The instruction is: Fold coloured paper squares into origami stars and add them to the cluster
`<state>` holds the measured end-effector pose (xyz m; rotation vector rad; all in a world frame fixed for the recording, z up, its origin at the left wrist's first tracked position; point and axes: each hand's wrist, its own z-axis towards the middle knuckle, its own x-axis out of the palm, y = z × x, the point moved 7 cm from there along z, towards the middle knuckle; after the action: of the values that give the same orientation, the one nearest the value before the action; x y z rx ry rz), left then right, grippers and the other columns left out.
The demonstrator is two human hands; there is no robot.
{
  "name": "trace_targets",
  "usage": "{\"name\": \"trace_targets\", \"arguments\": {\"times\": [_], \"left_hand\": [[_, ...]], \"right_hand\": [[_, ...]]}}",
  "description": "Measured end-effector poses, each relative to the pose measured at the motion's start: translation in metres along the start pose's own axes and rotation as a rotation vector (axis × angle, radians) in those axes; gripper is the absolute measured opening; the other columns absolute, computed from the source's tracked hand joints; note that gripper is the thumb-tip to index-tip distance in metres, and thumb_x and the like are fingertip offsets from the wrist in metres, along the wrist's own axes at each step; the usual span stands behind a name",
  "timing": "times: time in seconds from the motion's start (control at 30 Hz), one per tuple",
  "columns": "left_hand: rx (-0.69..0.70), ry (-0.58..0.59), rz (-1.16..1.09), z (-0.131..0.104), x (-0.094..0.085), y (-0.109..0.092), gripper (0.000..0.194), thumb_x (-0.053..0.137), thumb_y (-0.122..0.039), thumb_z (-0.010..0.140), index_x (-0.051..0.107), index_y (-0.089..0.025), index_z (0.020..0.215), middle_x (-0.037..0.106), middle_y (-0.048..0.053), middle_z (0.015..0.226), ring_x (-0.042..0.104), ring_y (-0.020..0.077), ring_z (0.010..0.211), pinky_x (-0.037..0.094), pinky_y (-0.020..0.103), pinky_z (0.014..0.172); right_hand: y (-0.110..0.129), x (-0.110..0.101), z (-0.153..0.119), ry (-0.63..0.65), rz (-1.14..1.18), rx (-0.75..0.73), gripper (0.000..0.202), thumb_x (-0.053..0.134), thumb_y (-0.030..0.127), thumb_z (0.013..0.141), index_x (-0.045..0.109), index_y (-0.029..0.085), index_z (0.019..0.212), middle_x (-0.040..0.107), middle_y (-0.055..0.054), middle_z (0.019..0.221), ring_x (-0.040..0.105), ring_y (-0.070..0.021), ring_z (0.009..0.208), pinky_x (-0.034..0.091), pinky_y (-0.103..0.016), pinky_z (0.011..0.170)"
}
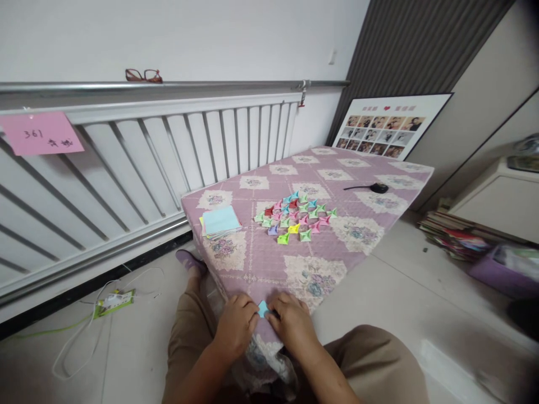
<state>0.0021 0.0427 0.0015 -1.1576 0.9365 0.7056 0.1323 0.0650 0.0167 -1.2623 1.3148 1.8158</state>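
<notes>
A small folded piece of light blue paper (263, 309) lies at the near edge of the cloth-covered table, between my two hands. My left hand (238, 321) is closed on its left side, fingers bent and together. From the right, my right hand (291, 321) pinches the other side with thumb and fingers. Farther up the table sits a cluster of small folded paper pieces (293, 216) in green, pink, red, blue, yellow and purple. Left of them is a stack of square paper sheets (220, 221) with light blue on top.
The table (269, 264) has a purple patterned cloth. A black object with a thin tail (379, 188) rests at its right. Behind stands a white radiator (248, 134), with glasses (144, 76) on the pipe above. A power strip (113, 303) lies on the floor at left.
</notes>
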Motion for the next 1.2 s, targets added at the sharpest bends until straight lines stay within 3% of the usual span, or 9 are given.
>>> {"name": "trace_targets", "arguments": {"times": [0.57,0.87,1.0,1.2], "left_hand": [[-0.136,-0.054,-0.018,0.005,-0.002,-0.003,0.010,0.052,-0.015,0.082,0.062,-0.020,0.083,0.059,0.003,0.088,0.053,0.0199,0.087,0.039,0.032,0.079],[-0.166,-0.128,-0.077,0.007,0.000,-0.003,0.016,0.048,-0.013,0.084,0.062,-0.020,0.079,0.059,0.003,0.084,0.054,0.0179,0.081,0.040,0.029,0.073],[-0.137,-0.108,-0.082,0.009,0.004,-0.006,0.019,0.046,-0.011,0.084,0.061,-0.020,0.079,0.058,0.003,0.085,0.054,0.0178,0.082,0.041,0.029,0.074],[-0.138,-0.046,-0.169,0.009,0.008,0.001,0.021,0.053,-0.008,0.078,0.061,-0.020,0.092,0.058,0.003,0.097,0.054,0.0186,0.093,0.040,0.031,0.082]], "right_hand": [[0.005,0.002,-0.005,-0.140,-0.153,-0.065,0.010,0.059,0.024,0.089,0.065,0.024,0.081,0.067,-0.002,0.087,0.058,-0.0205,0.087,0.035,-0.032,0.075],[0.012,0.008,-0.003,-0.160,-0.267,-0.189,0.005,0.061,0.022,0.086,0.064,0.022,0.083,0.065,-0.002,0.084,0.058,-0.0211,0.082,0.038,-0.033,0.074],[0.012,0.014,-0.003,-0.163,-0.270,-0.214,0.008,0.063,0.014,0.084,0.063,0.021,0.079,0.063,-0.002,0.081,0.058,-0.0191,0.077,0.039,-0.030,0.072],[0.010,0.016,0.000,-0.167,-0.250,-0.225,0.008,0.061,0.015,0.085,0.063,0.022,0.081,0.063,-0.001,0.081,0.058,-0.0186,0.077,0.040,-0.028,0.070]]}}
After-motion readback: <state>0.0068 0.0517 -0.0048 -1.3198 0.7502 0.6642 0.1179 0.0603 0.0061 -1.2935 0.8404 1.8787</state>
